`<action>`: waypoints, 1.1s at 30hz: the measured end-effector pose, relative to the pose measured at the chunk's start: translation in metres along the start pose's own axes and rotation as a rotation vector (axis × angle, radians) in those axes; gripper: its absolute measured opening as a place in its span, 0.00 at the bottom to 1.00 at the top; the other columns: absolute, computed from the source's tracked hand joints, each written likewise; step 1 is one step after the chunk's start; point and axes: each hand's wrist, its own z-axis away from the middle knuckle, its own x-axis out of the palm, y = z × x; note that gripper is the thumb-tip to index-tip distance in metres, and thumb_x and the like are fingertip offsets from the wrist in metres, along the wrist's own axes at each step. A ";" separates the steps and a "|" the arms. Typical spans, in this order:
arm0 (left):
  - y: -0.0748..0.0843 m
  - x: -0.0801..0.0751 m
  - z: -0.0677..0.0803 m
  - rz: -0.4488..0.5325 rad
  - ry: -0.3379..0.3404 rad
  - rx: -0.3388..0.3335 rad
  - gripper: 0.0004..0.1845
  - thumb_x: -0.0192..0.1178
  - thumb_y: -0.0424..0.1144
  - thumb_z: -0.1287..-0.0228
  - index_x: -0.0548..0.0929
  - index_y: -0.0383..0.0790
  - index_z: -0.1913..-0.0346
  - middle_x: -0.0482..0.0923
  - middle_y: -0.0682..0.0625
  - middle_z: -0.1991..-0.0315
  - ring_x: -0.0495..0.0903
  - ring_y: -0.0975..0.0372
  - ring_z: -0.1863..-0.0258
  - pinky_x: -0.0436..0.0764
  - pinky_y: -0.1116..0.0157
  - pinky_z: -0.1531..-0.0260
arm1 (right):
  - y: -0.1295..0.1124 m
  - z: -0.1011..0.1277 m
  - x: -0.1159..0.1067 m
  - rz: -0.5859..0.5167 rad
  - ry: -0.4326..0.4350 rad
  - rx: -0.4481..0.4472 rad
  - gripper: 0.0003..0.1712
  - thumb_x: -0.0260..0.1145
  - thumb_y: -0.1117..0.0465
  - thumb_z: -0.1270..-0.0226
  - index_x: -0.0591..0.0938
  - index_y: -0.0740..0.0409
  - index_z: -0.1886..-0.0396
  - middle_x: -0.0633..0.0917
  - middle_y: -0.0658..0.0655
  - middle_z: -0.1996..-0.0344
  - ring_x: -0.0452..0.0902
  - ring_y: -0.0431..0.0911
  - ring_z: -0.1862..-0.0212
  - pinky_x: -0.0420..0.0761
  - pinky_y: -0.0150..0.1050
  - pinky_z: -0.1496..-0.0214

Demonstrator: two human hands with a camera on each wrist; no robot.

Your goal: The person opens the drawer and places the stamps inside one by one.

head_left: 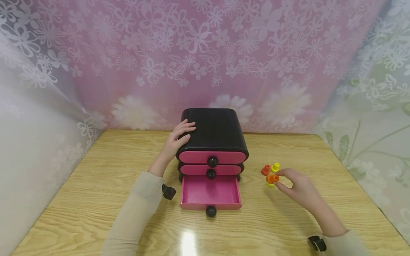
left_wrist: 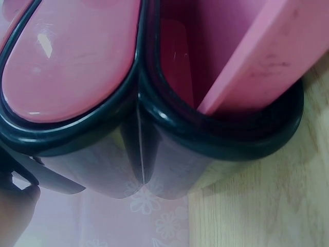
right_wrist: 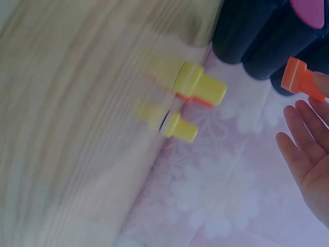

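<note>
A black cabinet (head_left: 214, 132) with three pink drawers stands at the middle of the wooden table (head_left: 96, 185). Its bottom drawer (head_left: 209, 193) is pulled out and looks empty. My left hand (head_left: 180, 137) rests flat on the cabinet's top left corner, with the thumb against its side. To the right, my right hand (head_left: 282, 180) pinches a small orange peg (head_left: 272, 178) between its fingertips, just above the table. In the right wrist view the orange peg (right_wrist: 297, 78) sits at my fingertips (right_wrist: 321, 85). The left wrist view shows the cabinet's side (left_wrist: 154, 154) and the open drawer's wall (left_wrist: 257, 67).
Beside the held peg lie a red-orange peg (head_left: 265, 170), a yellow peg (head_left: 275, 167) and another yellow one (head_left: 270, 185); two yellow pegs (right_wrist: 200, 86) show in the right wrist view. Floral curtains (head_left: 205, 53) close in the table at the back and both sides.
</note>
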 end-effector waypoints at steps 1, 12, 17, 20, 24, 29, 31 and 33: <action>0.000 0.000 0.000 -0.002 0.000 -0.002 0.16 0.43 0.21 0.41 0.68 0.16 0.50 0.59 0.29 0.42 0.44 0.46 0.35 0.44 0.50 0.39 | -0.003 -0.001 0.001 -0.001 0.002 -0.013 0.17 0.72 0.71 0.63 0.80 0.61 0.67 0.82 0.55 0.69 0.78 0.51 0.65 0.78 0.45 0.67; 0.000 0.000 -0.001 -0.002 -0.004 -0.014 0.16 0.44 0.21 0.40 0.69 0.17 0.49 0.59 0.29 0.41 0.44 0.47 0.35 0.45 0.50 0.39 | -0.032 -0.010 0.023 -0.083 -0.001 -0.140 0.18 0.73 0.70 0.65 0.80 0.59 0.69 0.81 0.49 0.71 0.77 0.43 0.67 0.78 0.39 0.67; -0.001 0.000 0.000 0.001 -0.003 -0.020 0.16 0.44 0.21 0.40 0.69 0.17 0.49 0.59 0.30 0.41 0.44 0.47 0.35 0.45 0.50 0.39 | -0.046 -0.016 0.034 -0.162 -0.018 -0.196 0.18 0.73 0.70 0.64 0.79 0.59 0.68 0.81 0.47 0.70 0.77 0.42 0.66 0.77 0.36 0.65; -0.007 -0.001 0.000 0.004 -0.001 -0.008 0.16 0.44 0.23 0.39 0.70 0.18 0.49 0.60 0.31 0.41 0.45 0.49 0.35 0.45 0.51 0.39 | -0.055 -0.021 0.041 -0.196 -0.043 -0.219 0.18 0.72 0.69 0.63 0.79 0.59 0.67 0.81 0.48 0.69 0.76 0.42 0.64 0.77 0.37 0.64; -0.026 -0.004 -0.001 0.007 0.000 0.015 0.17 0.47 0.30 0.37 0.72 0.23 0.48 0.62 0.36 0.40 0.46 0.57 0.34 0.46 0.52 0.39 | -0.065 -0.027 0.050 -0.217 -0.069 -0.251 0.15 0.72 0.67 0.61 0.80 0.59 0.68 0.81 0.48 0.70 0.76 0.42 0.65 0.77 0.37 0.64; -0.020 -0.003 0.000 0.015 -0.002 0.006 0.16 0.45 0.24 0.39 0.71 0.21 0.48 0.61 0.34 0.41 0.46 0.55 0.34 0.45 0.52 0.39 | -0.079 -0.035 0.059 -0.191 -0.124 -0.285 0.14 0.71 0.64 0.57 0.79 0.58 0.68 0.80 0.47 0.72 0.74 0.40 0.70 0.76 0.32 0.67; -0.012 -0.002 0.000 0.017 -0.002 0.008 0.16 0.44 0.22 0.40 0.70 0.19 0.49 0.61 0.31 0.41 0.45 0.51 0.34 0.44 0.51 0.39 | -0.086 -0.038 0.062 -0.178 -0.167 -0.278 0.13 0.70 0.63 0.55 0.79 0.57 0.68 0.79 0.47 0.72 0.72 0.38 0.71 0.75 0.30 0.68; -0.004 0.000 0.001 0.016 -0.003 0.009 0.16 0.44 0.21 0.40 0.69 0.17 0.49 0.60 0.30 0.42 0.44 0.47 0.35 0.44 0.50 0.39 | -0.093 -0.042 0.065 -0.179 -0.221 -0.258 0.11 0.69 0.61 0.53 0.79 0.56 0.67 0.79 0.46 0.72 0.72 0.37 0.71 0.75 0.29 0.68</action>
